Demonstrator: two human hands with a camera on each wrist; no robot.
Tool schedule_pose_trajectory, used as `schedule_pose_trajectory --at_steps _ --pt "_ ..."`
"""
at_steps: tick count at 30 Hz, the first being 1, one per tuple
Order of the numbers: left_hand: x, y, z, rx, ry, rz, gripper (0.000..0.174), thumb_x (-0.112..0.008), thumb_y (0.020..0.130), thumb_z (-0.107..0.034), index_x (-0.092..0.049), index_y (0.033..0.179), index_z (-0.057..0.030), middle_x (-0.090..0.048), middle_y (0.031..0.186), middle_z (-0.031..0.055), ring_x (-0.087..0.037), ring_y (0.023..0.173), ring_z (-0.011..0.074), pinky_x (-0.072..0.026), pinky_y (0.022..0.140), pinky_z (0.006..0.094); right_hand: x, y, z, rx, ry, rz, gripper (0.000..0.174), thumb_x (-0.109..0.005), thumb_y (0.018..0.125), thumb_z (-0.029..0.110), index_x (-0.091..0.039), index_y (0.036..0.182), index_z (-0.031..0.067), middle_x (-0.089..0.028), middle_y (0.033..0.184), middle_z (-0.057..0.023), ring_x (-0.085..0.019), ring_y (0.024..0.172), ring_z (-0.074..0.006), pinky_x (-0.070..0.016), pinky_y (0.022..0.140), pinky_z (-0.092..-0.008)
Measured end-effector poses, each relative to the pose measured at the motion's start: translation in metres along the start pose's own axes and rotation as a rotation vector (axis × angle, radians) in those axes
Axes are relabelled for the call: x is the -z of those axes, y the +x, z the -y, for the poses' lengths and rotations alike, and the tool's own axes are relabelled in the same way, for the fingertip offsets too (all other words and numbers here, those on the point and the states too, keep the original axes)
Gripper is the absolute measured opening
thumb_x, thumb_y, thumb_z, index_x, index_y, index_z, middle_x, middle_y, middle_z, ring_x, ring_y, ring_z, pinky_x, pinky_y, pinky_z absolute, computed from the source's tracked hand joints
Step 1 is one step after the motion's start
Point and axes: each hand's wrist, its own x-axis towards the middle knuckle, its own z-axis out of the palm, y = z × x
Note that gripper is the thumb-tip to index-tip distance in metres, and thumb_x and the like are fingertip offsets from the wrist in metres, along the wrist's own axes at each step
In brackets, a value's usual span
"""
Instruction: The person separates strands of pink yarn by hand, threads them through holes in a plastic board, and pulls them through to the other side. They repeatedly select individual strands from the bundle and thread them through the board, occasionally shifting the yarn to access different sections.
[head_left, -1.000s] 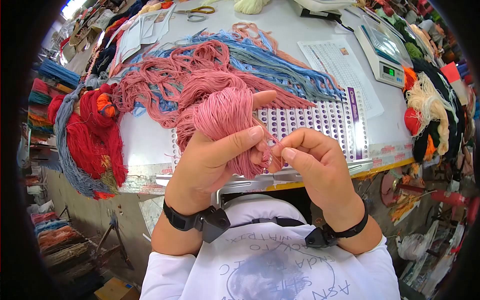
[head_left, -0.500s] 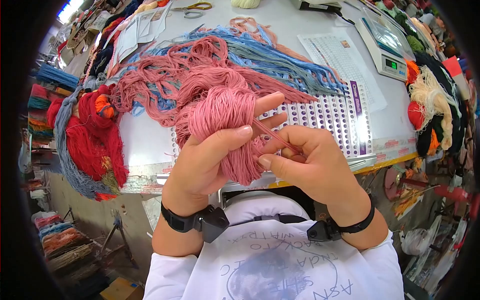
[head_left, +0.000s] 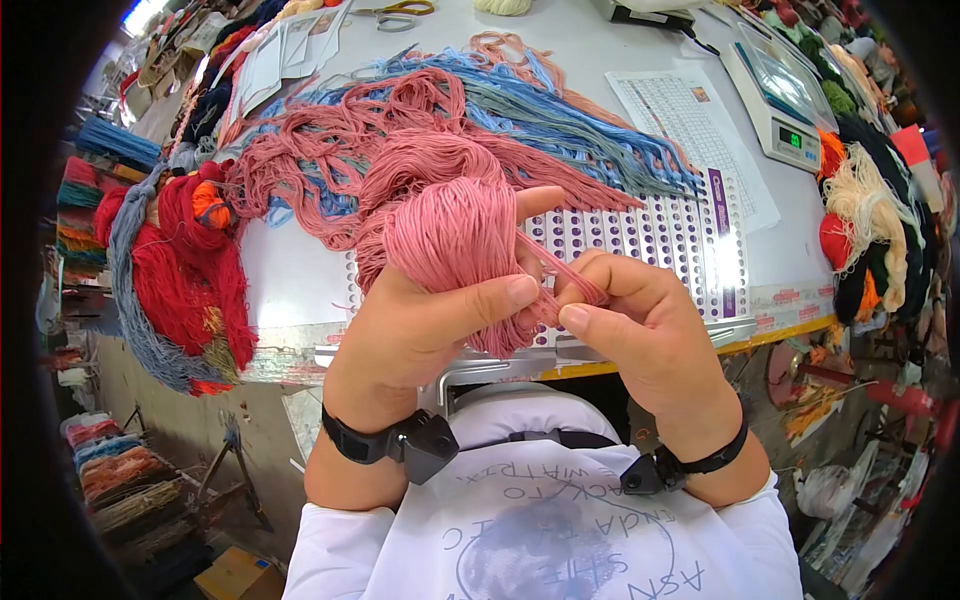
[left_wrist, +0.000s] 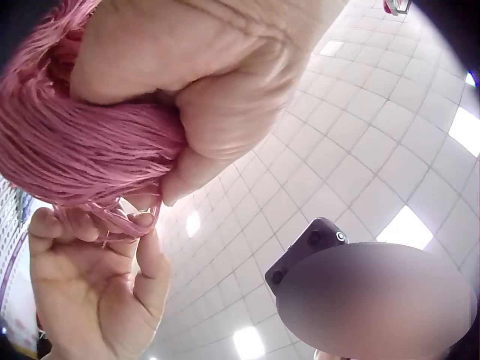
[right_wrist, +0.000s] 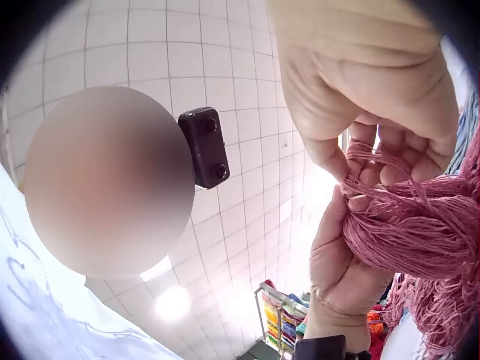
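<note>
A thick bundle of pink thread [head_left: 450,235] lies over the left hand [head_left: 400,330], whose thumb presses on its front while the index finger sticks out beyond it. Close by on the right, the right hand [head_left: 650,330] pinches a few pink strands between thumb and curled fingers, and these strands run back to the bundle. In the left wrist view the bundle [left_wrist: 90,150] hides part of the left fingers, with the right hand [left_wrist: 97,292] below. The right wrist view shows strands looped about the right fingers above the bundle [right_wrist: 420,225].
Pink, blue and grey threads [head_left: 560,125] spread across the table to a perforated white card [head_left: 715,240]. Behind are a printed sheet [head_left: 690,120], a digital scale [head_left: 780,110] and scissors [head_left: 400,12]. Red skeins [head_left: 190,290] hang at the left edge, cream and black ones [head_left: 870,220] at the right.
The right hand drew strands away from the bundle, then shifted slightly; its fingertips are now close to the left thumb. The left hand still supports the bundle, its fingers a little more bent than half a second ago.
</note>
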Motion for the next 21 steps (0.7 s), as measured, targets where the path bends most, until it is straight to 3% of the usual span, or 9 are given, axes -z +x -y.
schedule_pose_trajectory --at_steps 10,13,15,18,21 --pt "0.0007 0.0009 -0.0009 0.015 -0.035 -0.005 0.063 -0.067 0.076 -0.007 -0.040 0.130 0.0085 -0.064 0.093 0.0090 -0.062 0.084 0.0163 -0.0481 0.079 0.0284 -0.0019 0.0008 -0.0024 0.024 0.060 0.018 0.008 -0.061 0.085 0.006 -0.057 0.089 0.0011 -0.051 0.074 0.0045 -0.041 0.059 0.0012 -0.0294 0.048 -0.0153" --pt "0.0003 0.0012 -0.0037 0.063 -0.062 -0.006 0.062 -0.067 0.076 -0.007 -0.041 0.130 0.0078 -0.063 0.098 0.0093 -0.062 0.087 0.0163 -0.0480 0.081 0.0288 -0.0023 0.0028 -0.0043 -0.003 0.032 -0.011 0.008 -0.061 0.084 0.007 -0.058 0.088 0.0007 -0.052 0.075 0.0036 -0.044 0.063 -0.0014 -0.0348 0.054 -0.0175" --pt "-0.0007 0.0020 -0.0033 0.059 -0.057 -0.055 0.061 -0.069 0.075 -0.006 -0.043 0.129 0.0068 -0.062 0.103 0.0096 -0.061 0.089 0.0153 -0.0479 0.081 0.0284 -0.0054 0.0067 -0.0095 0.162 -0.159 -0.095 0.008 -0.062 0.081 0.007 -0.060 0.084 0.0003 -0.053 0.073 0.0012 -0.047 0.069 -0.0058 -0.0390 0.063 -0.0215" --pt "-0.0045 0.0025 -0.0034 0.038 -0.015 -0.119 0.061 -0.070 0.074 -0.006 -0.044 0.128 0.0059 -0.061 0.105 0.0097 -0.061 0.090 0.0143 -0.0477 0.081 0.0276 -0.0063 0.0076 -0.0047 0.255 -0.370 -0.104 0.008 -0.064 0.078 0.007 -0.061 0.081 0.0002 -0.054 0.073 -0.0020 -0.048 0.073 -0.0094 -0.0399 0.070 -0.0250" --pt "-0.0020 0.0038 -0.0017 0.044 -0.029 -0.110 0.061 -0.071 0.073 -0.006 -0.045 0.128 0.0052 -0.062 0.101 0.0085 -0.061 0.088 0.0142 -0.0479 0.081 0.0277 -0.0064 0.0082 -0.0059 0.245 -0.347 -0.112 0.008 -0.065 0.076 0.006 -0.061 0.081 0.0005 -0.055 0.074 -0.0034 -0.049 0.073 -0.0097 -0.0399 0.069 -0.0254"
